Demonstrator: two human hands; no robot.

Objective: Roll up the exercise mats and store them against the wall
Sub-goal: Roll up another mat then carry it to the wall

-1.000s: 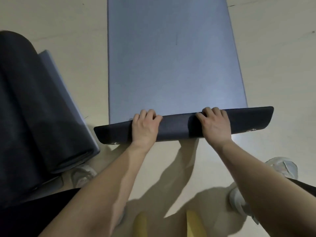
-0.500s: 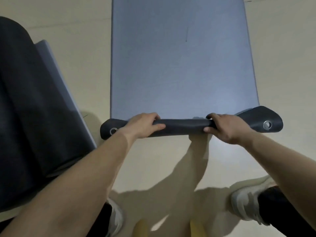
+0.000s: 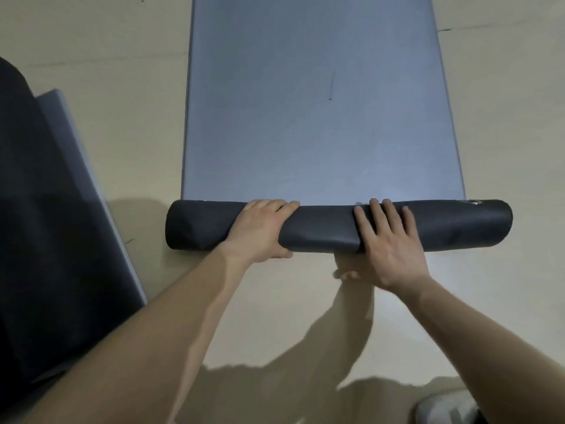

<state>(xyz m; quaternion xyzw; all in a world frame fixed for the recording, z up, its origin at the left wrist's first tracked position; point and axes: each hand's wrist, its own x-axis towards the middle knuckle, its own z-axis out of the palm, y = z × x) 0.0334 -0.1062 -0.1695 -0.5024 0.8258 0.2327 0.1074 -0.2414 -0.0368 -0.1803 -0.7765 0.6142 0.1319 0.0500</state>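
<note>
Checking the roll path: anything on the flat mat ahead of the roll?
Nothing visible. Mat ahead of the roll is bare to the frame edge, save a dark mark. Left hand grips the roll, right hand presses it.

Exercise room: foam mats (image 3: 321, 117) on bare beige floor (image 3: 122, 117).

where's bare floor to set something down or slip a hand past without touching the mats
Bare floor runs between the second mat on the left and the flat mat. More lies right of the flat mat, and on the near side of the roll, though both arms cross it. The roll itself is crowded: left hand grips it, right hand presses flat.
</note>
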